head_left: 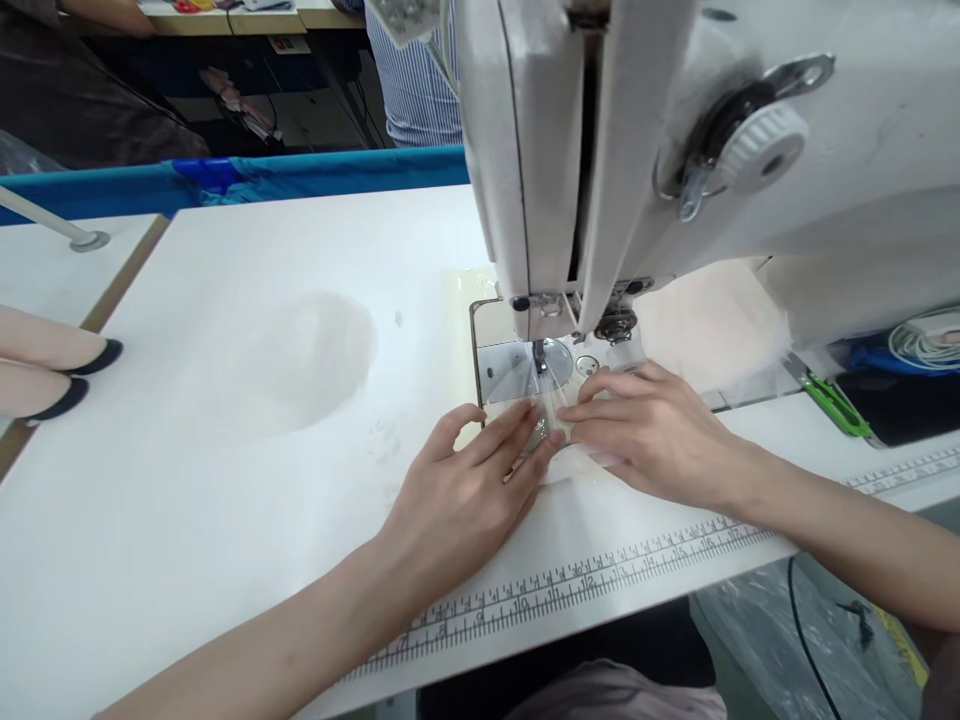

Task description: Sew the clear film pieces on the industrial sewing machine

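A thin, see-through piece of fabric (574, 465) lies under the presser foot (538, 358) of a white sewing machine (547, 150). My left hand (465, 490) rests on it just in front of the foot, fingers stretched out flat. To the right of the foot, my right hand (660, 435) has its fingers bent and closed on the fabric's edge. The fingertips of both hands are close together. How far the fabric reaches beneath the hands is hard to make out.
Pale sheer cloth (712, 325) lies beneath the machine arm. Green-handled snips (836, 403) lie by a dark tray (900, 400) with a coiled cable (930, 340). Black-tipped beige pieces (45, 360) are at left. A printed ruler (555, 590) follows the front edge. People sit beyond.
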Demonstrator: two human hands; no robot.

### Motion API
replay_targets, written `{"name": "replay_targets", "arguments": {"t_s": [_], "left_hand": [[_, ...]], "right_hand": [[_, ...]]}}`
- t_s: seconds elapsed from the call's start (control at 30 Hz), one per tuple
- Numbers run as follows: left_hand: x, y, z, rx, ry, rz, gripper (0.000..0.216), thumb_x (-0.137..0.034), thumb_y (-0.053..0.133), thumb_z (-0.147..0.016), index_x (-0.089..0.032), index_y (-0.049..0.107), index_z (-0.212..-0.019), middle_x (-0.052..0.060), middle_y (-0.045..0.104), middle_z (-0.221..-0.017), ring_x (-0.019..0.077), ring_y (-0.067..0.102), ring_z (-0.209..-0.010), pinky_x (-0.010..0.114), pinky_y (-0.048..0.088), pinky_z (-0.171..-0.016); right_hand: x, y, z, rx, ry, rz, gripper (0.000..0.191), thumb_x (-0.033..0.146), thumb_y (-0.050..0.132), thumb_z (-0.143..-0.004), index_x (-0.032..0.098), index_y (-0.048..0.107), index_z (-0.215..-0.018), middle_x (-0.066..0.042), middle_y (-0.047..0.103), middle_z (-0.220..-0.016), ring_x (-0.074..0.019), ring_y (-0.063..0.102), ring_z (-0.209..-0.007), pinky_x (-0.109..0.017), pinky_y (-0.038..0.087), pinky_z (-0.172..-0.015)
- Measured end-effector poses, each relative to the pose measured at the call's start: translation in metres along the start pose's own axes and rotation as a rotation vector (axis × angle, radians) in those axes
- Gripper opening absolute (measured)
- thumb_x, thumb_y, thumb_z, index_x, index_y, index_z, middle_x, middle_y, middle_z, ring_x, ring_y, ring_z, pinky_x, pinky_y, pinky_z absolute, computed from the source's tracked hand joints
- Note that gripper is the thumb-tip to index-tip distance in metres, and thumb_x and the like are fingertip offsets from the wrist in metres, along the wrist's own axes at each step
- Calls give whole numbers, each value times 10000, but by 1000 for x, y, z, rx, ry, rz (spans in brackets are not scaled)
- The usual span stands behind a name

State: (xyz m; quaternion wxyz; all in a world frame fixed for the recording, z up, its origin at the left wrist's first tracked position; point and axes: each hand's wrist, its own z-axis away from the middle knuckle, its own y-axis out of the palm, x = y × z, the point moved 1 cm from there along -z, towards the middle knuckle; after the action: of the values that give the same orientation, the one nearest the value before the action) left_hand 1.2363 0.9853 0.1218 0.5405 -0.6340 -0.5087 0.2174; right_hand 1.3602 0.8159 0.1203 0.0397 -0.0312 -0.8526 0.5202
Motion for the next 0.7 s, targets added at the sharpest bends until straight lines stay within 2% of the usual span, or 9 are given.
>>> {"name": "replay_targets", "arguments": {"t_s": [0.17,0.37,0.47,0.6,0.7], "left_hand": [[5,4,-4,-24,-36,23,291,-152,514,-938,-155,624,-1207,117,652,-1237,232,611,-1167,423,382,-951],[16,13,-9,-76,-55,24,270,-160,508,-942,-145,641,-1177,121,672,-1201,230,640,-1122,435,366,-967],[21,18,-12,-94,-71,7,274,-172,500,-951,-159,632,-1190,114,678,-1196,226,642,-1117,439,359,-969],[26,23,-15,-93,-92,-19,284,-185,485,-962,-169,618,-1212,104,681,-1199,223,637,-1115,445,358,-960],[26,23,-16,-108,-121,-69,260,-205,519,-945,-198,645,-1172,66,693,-1182,256,630,-1089,449,388,-881]], "right_hand": [[-4,5,-2,-39,-11,34,220,94,513,-895,167,717,-857,35,740,-966,-149,626,-948,-320,350,-737],[-11,15,-5,-183,-31,115,226,70,513,-874,168,716,-868,31,745,-902,-142,629,-828,-307,378,-746],[-17,20,-7,-205,-27,146,202,91,531,-881,172,716,-876,31,744,-870,-140,612,-745,-312,391,-745],[-24,27,-9,-192,-4,179,185,139,530,-914,169,711,-902,17,743,-872,-151,626,-775,-324,402,-776],[-25,29,-9,-203,40,188,191,229,529,-943,178,710,-906,1,741,-899,-154,625,-788,-318,413,-796]]}}
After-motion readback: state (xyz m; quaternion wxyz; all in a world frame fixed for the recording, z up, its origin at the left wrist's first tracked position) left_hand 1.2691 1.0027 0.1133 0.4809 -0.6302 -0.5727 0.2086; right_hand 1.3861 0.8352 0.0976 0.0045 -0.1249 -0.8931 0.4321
